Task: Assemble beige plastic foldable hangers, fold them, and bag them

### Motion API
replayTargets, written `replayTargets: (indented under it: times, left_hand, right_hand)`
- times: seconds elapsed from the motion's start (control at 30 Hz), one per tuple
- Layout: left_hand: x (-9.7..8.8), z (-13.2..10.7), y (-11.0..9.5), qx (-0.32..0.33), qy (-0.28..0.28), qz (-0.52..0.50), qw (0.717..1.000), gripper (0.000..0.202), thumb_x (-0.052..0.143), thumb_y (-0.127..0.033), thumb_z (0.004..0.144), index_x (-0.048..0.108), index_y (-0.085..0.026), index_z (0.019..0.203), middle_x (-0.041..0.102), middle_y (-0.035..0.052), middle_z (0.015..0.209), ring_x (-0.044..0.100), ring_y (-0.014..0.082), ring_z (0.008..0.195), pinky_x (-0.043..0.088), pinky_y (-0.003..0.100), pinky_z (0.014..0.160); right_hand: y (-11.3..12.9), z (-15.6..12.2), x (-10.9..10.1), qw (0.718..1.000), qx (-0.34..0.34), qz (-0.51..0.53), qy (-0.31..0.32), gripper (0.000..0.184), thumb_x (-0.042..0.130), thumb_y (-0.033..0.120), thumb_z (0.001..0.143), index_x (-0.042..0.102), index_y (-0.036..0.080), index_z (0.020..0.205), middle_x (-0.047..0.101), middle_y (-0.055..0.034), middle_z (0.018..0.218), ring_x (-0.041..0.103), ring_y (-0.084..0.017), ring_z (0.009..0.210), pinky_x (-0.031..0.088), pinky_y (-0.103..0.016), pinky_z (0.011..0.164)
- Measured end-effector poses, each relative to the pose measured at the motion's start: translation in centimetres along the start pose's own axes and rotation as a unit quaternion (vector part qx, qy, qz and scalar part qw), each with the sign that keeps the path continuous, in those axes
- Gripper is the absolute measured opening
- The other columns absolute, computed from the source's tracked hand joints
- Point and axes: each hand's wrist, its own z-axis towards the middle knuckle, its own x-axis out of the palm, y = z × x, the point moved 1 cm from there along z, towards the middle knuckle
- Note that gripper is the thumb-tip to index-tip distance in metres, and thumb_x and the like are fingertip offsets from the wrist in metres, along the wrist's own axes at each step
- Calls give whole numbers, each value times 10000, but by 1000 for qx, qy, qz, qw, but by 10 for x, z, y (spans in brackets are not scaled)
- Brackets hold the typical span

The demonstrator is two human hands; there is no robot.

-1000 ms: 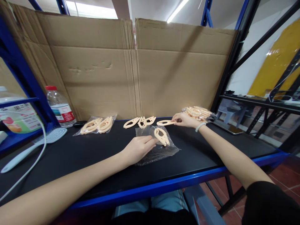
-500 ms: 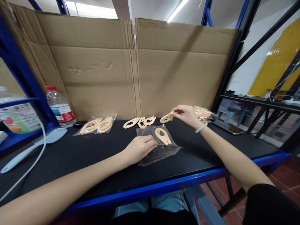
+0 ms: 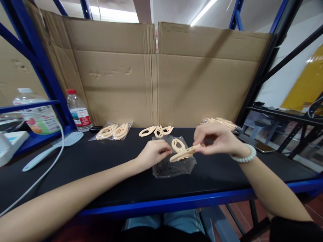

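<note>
My right hand (image 3: 214, 138) pinches one end of a beige folding hanger (image 3: 183, 154), whose looped end points left above a clear plastic bag (image 3: 174, 169). Another folded hanger (image 3: 178, 144) lies in or on the upper part of that bag, partly hidden by the held one. At the bag's left edge, my left hand (image 3: 155, 153) is closed with thumb and fingers together, seemingly on the plastic film. Behind the bag lie several loose beige hangers (image 3: 158, 131) in a row.
A filled bag of hangers (image 3: 112, 131) lies at back left, a wrapped pile (image 3: 222, 123) at back right. A pale blue hairbrush (image 3: 54, 148), white cable (image 3: 62, 134), red-capped bottle (image 3: 79, 112) and larger jug (image 3: 40, 114) stand or lie left. Cardboard (image 3: 121, 77) walls the back.
My right hand has brought the hanger from the back of the table, near the wrapped pile, forward over the bag. The left hand stays at the bag's left edge. The view has shifted slightly.
</note>
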Motion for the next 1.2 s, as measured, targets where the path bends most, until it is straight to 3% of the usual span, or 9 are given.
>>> replayTargets:
  times: [0.13, 0.27, 0.4, 0.57, 0.8, 0.9, 1.0, 1.1, 1.2]
  left_hand:
    - [0, -2, -5, 12, -17, -1, 1000, 87, 601, -153, 823, 651, -143, 752, 613, 9, 674, 558, 112, 615, 447, 209, 580]
    - [3, -5, -6, 37, -26, 10, 999, 103, 584, -153, 840, 650, -140, 762, 626, 21, 709, 568, 113, 639, 456, 205, 590]
    - [5, -8, -6, 67, -22, 15, 997, 142, 541, -174, 872, 649, -148, 783, 638, 26, 722, 576, 109, 644, 470, 202, 600]
    - [4, -7, -5, 66, -23, 14, 997, 149, 531, -185, 875, 649, -152, 791, 657, 39, 753, 587, 115, 665, 484, 207, 608]
    - [6, -8, 1, 72, -38, 25, 996, 102, 559, -151, 846, 641, -156, 786, 634, 12, 696, 560, 105, 625, 460, 191, 574]
    - [7, -10, 3, 72, -21, 27, 997, 107, 546, -153, 852, 638, -155, 799, 633, 17, 711, 560, 109, 632, 456, 195, 573]
    - [8, -13, 4, 79, -3, 33, 996, 127, 522, -155, 862, 623, -152, 786, 629, 21, 711, 562, 115, 634, 453, 201, 575]
    - [7, -15, 4, 77, 13, 40, 996, 130, 527, -168, 863, 611, -152, 766, 603, 11, 682, 546, 110, 601, 443, 201, 565]
    - [5, -17, 4, 65, 37, 33, 997, 98, 546, -177, 864, 624, -158, 808, 620, 13, 724, 557, 107, 621, 455, 206, 607]
  right_hand:
    - [16, 1, 49, 976, -79, -182, 89, 122, 542, 186, 859, 596, 196, 750, 578, -15, 697, 513, -106, 581, 430, -244, 522]
    - [14, -6, 100, 890, -179, -405, 109, 253, 399, 55, 879, 578, 170, 742, 598, -46, 724, 516, -132, 586, 396, -264, 478]
    - [5, -13, 125, 863, -148, -467, 124, 217, 394, 17, 871, 585, 115, 841, 605, -69, 722, 570, -170, 651, 457, -283, 535]
    - [-2, -13, 124, 872, -7, -454, 183, 191, 443, 65, 868, 578, 74, 1003, 627, -130, 872, 611, -215, 768, 511, -333, 633]
    - [-2, -12, 119, 914, 39, -361, 181, 332, 397, 257, 938, 537, 79, 1180, 596, -179, 1091, 542, -259, 1067, 476, -390, 851]
    - [4, -13, 118, 920, 29, -355, 165, 348, 407, 323, 935, 579, 69, 1099, 614, -173, 1053, 559, -253, 1018, 469, -359, 808]
    - [7, -7, 107, 923, 7, -359, 135, 327, 393, 303, 932, 635, 112, 824, 644, -99, 792, 589, -182, 741, 429, -281, 652]
    - [-13, 9, 81, 926, 43, -374, 31, 338, 403, 278, 917, 614, 133, 697, 615, -50, 658, 544, -131, 610, 362, -246, 592]
    - [-61, 29, 55, 917, 119, -382, 0, 300, 399, 231, 912, 656, 140, 787, 660, -55, 722, 582, -146, 669, 387, -254, 642]
